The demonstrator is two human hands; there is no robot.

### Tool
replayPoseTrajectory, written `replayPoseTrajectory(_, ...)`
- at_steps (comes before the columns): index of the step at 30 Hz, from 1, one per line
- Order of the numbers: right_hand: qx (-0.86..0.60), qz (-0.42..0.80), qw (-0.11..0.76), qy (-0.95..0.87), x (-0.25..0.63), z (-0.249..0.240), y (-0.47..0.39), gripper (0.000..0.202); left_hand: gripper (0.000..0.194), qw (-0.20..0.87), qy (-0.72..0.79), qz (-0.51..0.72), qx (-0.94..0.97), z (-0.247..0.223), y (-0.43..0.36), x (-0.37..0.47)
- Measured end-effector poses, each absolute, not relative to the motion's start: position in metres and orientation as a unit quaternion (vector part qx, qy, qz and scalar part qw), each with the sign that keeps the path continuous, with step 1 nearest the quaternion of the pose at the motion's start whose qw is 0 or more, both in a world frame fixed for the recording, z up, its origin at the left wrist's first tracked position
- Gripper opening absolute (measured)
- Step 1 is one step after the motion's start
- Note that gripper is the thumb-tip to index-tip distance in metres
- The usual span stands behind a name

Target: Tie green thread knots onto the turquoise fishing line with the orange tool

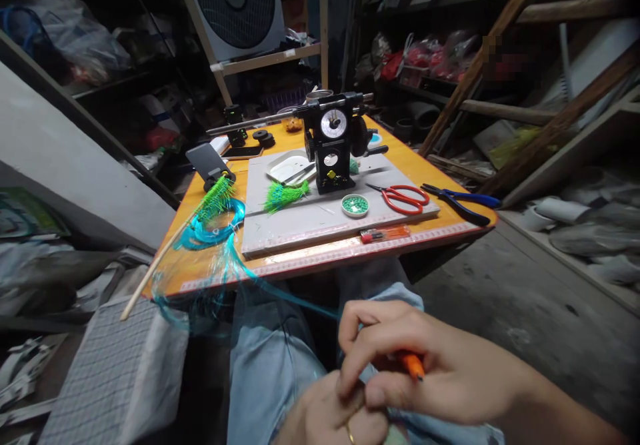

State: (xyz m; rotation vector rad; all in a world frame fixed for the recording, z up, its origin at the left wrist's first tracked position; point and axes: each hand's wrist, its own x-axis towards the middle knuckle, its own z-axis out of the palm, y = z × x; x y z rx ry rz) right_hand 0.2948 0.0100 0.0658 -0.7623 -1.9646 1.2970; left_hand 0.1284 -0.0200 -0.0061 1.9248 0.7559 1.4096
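Over the lap, at the bottom, my two hands touch. My right hand (400, 358) is closed around an orange stick-like tool (413, 366) with a dark tip; the rest of it is hidden in the fingers. Beneath it my left hand (330, 412), with a gold ring, is closed, and what it grips is hidden. Turquoise strands (285, 293) run from the table edge toward both hands. They come from a coil of turquoise line (213, 230) at the table's left. Below the left hand a pale green bit (396, 436) shows at the frame's bottom.
On the orange table (193, 258) lies a grey board (265, 232) with a black hand-cranked machine (333, 145), a dish of green beads (355, 205), red-handled scissors (405, 198) and a bright green bundle (285, 196). Blue-and-black pliers (463, 202) lie right; a wooden stick (155, 265) overhangs left.
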Motion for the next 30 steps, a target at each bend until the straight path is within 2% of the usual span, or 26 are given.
replayPoseTrajectory(3, -0.357, 0.403, 0.356, -0.764, 0.309, 0.059, 0.022, 0.018, 0.022, 0.256, 0.242, 0.48, 0.804, 0.014, -0.007, 0.127)
replayPoseTrajectory(6, -0.494, 0.181, 0.368, -0.767, 0.335, 0.039, 0.042, 0.02, 0.024, 0.173, 0.187, 0.421, 0.871, 0.031, 0.006, 0.122)
replayPoseTrajectory(8, -0.553, 0.078, 0.316, -0.767, 0.353, 0.027, 0.055, 0.022, 0.029, 0.12, 0.158, 0.4, 0.895, 0.035, 0.01, 0.119)
replayPoseTrajectory(11, -0.582, 0.035, 0.253, -0.772, 0.37, 0.015, 0.066, 0.024, 0.043, 0.052, 0.128, 0.387, 0.912, 0.033, 0.011, 0.118)
replayPoseTrajectory(13, -0.583, 0.031, 0.241, -0.775, 0.375, 0.013, 0.068, 0.029, 0.048, 0.047, 0.117, 0.377, 0.917, 0.029, 0.011, 0.119)
replayPoseTrajectory(17, -0.57, 0.033, 0.215, -0.792, 0.381, 0.017, 0.07, 0.036, 0.049, 0.123, 0.082, 0.339, 0.929, 0.026, 0.016, 0.117)
replayPoseTrajectory(22, -0.543, 0.048, 0.208, -0.812, 0.387, 0.029, 0.072, 0.014, 0.051, 0.156, 0.071, 0.329, 0.929, 0.034, 0.022, 0.111)
replayPoseTrajectory(25, -0.534, 0.053, 0.228, -0.813, 0.372, 0.036, 0.056, 0.008, 0.053, 0.162, 0.068, 0.319, 0.931, 0.037, 0.022, 0.111)
replayPoseTrajectory(27, -0.53, 0.107, 0.266, -0.798, 0.352, 0.039, 0.037, 0.006, 0.055, 0.169, 0.066, 0.31, 0.933, 0.036, 0.02, 0.113)
replayPoseTrajectory(30, -0.485, 0.341, 0.33, -0.734, 0.321, 0.042, 0.011, 0.012, 0.052, 0.175, 0.061, 0.321, 0.929, 0.031, 0.018, 0.116)
